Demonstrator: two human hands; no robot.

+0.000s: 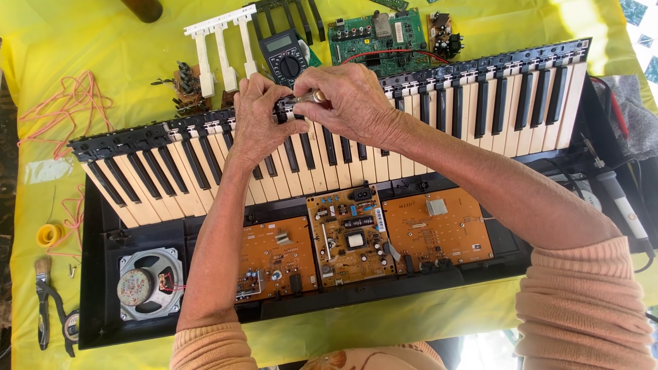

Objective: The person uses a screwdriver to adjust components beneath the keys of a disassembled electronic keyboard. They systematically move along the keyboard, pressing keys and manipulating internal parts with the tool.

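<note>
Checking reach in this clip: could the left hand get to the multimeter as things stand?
Probably yes. The multimeter lies on the yellow cloth just beyond the left hand, with nothing between them. But both hands are busy gripping a small metal part at the keys, so it must let go first.

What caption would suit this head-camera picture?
Both hands, left hand and right hand, grip a small metal part above an opened keyboard's keys.

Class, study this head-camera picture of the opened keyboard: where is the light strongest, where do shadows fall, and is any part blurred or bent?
Head view: bright daylight washes the yellow cloth, strongest at the top; both hands cast soft shadows on the keys; the keyboard's black case stays dark; the key row looks slightly bowed; the circuit boards are sharp, while the near sleeves are a little soft.
</note>
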